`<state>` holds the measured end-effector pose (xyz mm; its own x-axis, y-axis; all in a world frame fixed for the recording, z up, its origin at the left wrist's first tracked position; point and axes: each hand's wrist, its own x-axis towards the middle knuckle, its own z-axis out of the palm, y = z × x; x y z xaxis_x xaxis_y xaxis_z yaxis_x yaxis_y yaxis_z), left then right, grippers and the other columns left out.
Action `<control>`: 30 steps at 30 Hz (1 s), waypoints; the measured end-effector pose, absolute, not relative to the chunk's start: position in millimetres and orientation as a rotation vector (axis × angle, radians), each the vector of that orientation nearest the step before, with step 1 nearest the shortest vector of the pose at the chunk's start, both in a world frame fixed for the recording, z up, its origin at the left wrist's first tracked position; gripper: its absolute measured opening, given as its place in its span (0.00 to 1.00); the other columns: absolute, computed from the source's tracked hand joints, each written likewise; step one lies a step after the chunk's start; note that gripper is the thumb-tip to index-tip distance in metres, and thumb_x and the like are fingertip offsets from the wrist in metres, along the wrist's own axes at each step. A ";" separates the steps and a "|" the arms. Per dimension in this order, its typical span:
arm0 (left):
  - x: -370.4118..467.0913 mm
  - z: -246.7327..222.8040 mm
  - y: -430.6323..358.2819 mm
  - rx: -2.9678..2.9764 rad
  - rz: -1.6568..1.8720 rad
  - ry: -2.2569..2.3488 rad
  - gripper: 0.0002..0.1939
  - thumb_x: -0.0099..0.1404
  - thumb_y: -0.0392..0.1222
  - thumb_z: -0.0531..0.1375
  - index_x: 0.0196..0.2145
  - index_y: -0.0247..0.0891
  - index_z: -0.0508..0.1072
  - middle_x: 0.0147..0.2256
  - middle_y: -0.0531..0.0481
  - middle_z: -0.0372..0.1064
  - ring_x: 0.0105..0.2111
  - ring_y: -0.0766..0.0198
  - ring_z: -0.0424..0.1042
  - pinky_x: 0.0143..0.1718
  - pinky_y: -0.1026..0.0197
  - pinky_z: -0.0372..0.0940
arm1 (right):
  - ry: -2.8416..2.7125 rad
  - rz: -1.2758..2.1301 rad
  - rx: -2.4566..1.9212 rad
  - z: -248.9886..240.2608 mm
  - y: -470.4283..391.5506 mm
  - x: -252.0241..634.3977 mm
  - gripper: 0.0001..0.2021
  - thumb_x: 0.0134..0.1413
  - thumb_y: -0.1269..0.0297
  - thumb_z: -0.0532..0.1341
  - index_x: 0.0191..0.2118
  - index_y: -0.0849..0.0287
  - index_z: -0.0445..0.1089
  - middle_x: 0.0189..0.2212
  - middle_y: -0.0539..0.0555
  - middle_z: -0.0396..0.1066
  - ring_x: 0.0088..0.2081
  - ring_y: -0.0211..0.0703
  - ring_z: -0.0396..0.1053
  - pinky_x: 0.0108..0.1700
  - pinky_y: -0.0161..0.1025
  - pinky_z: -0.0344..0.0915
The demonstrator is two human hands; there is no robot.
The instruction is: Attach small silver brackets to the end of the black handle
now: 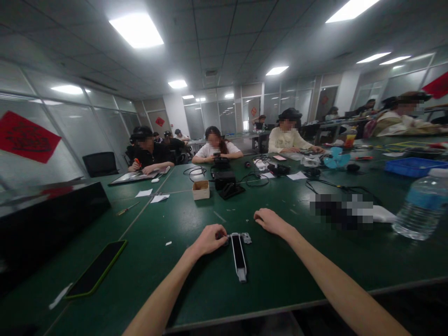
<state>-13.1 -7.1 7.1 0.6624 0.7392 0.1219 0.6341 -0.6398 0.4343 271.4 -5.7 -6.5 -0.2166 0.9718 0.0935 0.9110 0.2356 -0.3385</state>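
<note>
A slim device with a black face and pale frame (239, 256) lies lengthwise on the green table (280, 280), with small metal-looking parts (247, 238) at its far end. My left hand (211, 239) is at the left side of that far end, its fingers curled and pressed around a small part I cannot make out. My right hand (269, 220) rests on the table beyond and to the right of the device, apart from it, with its fingers bent together. Whatever may be under those fingertips is hidden.
A phone (96, 269) lies at the left, a small open box (200, 190) and black equipment (224, 182) farther ahead. To the right are a water bottle (420, 205), cables, a blue fan (336, 158) and a blue tray (413, 167). Several people sit beyond.
</note>
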 end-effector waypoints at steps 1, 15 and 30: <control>-13.0 7.4 -7.3 2.528 0.416 1.077 0.10 0.61 0.44 0.56 0.34 0.36 0.72 0.33 0.50 0.68 0.32 0.64 0.66 0.32 0.64 0.59 | -2.229 0.314 -1.747 -4.8 -6.9 270.6 0.10 0.55 0.65 0.55 0.39 0.59 0.71 0.38 0.57 0.69 0.41 0.45 0.66 0.44 0.39 0.62; -12.4 12.4 -12.3 2.586 0.393 1.055 0.07 0.59 0.40 0.55 0.33 0.36 0.70 0.32 0.51 0.67 0.31 0.64 0.66 0.32 0.64 0.60 | -2.232 0.737 -1.349 9.4 -33.1 237.3 0.13 0.47 0.56 0.62 0.35 0.61 0.71 0.31 0.51 0.69 0.30 0.36 0.64 0.30 0.32 0.60; -14.3 12.0 -13.0 2.694 0.391 1.001 0.06 0.60 0.39 0.54 0.34 0.36 0.70 0.32 0.50 0.67 0.32 0.63 0.66 0.33 0.63 0.60 | -2.253 0.750 -1.373 9.5 -34.3 232.1 0.11 0.48 0.62 0.60 0.36 0.62 0.73 0.30 0.51 0.70 0.30 0.36 0.64 0.30 0.31 0.59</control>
